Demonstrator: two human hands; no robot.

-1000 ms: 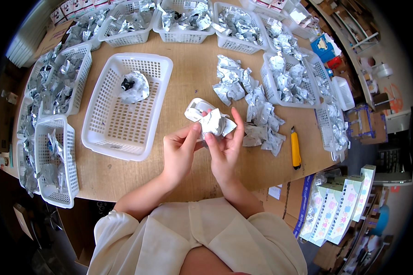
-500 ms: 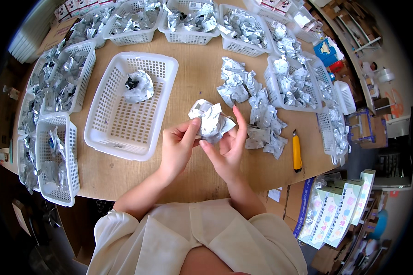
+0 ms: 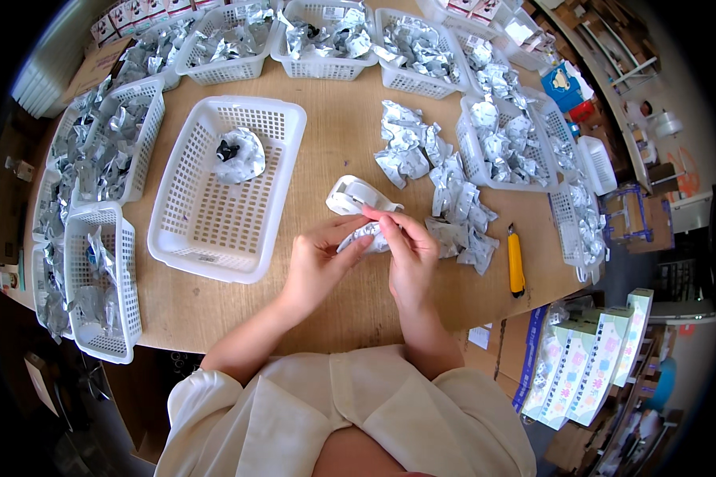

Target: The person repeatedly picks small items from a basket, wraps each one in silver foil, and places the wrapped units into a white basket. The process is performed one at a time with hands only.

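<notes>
Both hands meet over a crumpled silver-white foil packet (image 3: 364, 235), mostly covered by the fingers. My left hand (image 3: 320, 253) pinches its left side between thumb and fingers. From the other side my right hand (image 3: 412, 248) is closed on the packet, fingertips gathered at its top. Just beyond the fingers, a white rounded tape dispenser (image 3: 352, 194) rests on the table. Several more crumpled foil packets (image 3: 457, 203) lie loose to the right of my hands. To the left stands a large white perforated basket (image 3: 157, 208), with one foil packet (image 3: 245, 156) bearing a black piece inside.
A yellow utility knife (image 3: 516, 266) lies near the table's right front edge. White baskets of foil packets line the left, far and right sides, including a narrow basket (image 3: 127, 278) at left. Patterned boxes (image 3: 581, 366) stand below the table at right.
My hands have drawn slightly nearer to me and closed in on the foil packet, which now looks more compact. The tape dispenser behind it shows more fully. My right fingers have curled inward.
</notes>
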